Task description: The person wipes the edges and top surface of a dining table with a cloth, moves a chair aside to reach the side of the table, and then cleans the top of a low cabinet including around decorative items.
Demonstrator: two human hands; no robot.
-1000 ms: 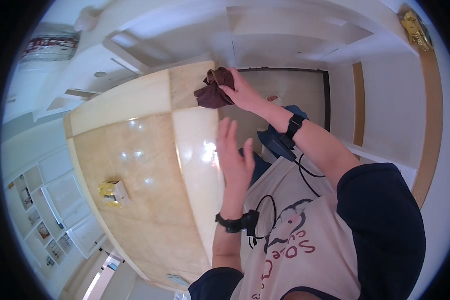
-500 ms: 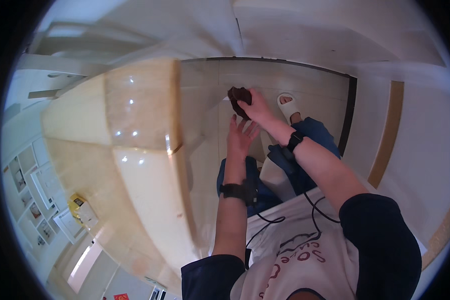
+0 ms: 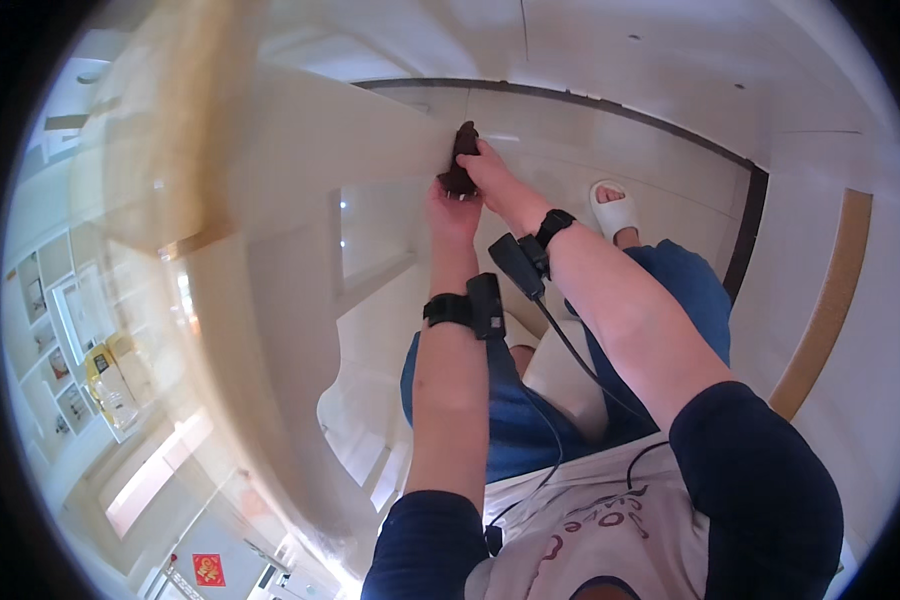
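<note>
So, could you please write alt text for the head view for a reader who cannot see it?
Both hands meet at a dark brown cloth pressed against the edge of a cream, glossy panel; the right hand grips it and the left hand touches it from below. Both wrists wear black bands, and a white sandal shows on the pale floor.

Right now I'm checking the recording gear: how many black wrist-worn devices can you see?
2: one wrist device strapped on the left forearm, one wrist device on the right wrist, each with a cable. Nothing suggests others, though some could be hidden.
</note>
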